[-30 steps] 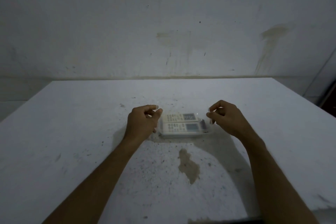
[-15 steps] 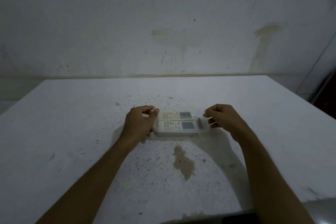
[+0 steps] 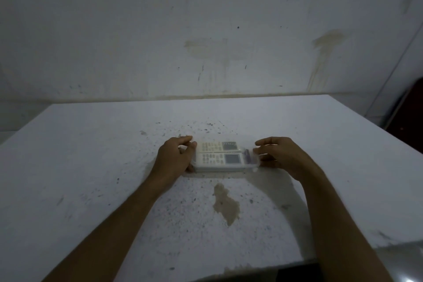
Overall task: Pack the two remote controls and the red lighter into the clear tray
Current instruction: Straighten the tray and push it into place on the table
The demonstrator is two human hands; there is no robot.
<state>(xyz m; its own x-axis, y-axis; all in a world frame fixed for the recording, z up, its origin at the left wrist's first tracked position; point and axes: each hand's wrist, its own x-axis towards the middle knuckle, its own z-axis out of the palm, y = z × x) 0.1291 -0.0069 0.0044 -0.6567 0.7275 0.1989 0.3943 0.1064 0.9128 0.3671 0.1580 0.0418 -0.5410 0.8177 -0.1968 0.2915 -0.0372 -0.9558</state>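
Observation:
A clear tray [image 3: 253,163] rests on the white table [image 3: 91,167] at its middle. Two white remote controls lie side by side in it, the far one [image 3: 217,146] and the near one [image 3: 219,159], screens to the right. A dark, narrow thing [image 3: 248,155] stands at the tray's right end; its colour is too dim to tell. My left hand [image 3: 175,155] holds the tray's left end. My right hand [image 3: 281,155] rests at the tray's right end, fingers curled on its rim.
A brown stain [image 3: 225,204] marks the table just in front of the tray. A stained white wall [image 3: 206,30] rises behind the table. A dark object [image 3: 409,117] stands off the table's right edge.
Both hands have come down onto the ends of the tray. The right fingers have uncurled from a pinch and now lie along the rim.

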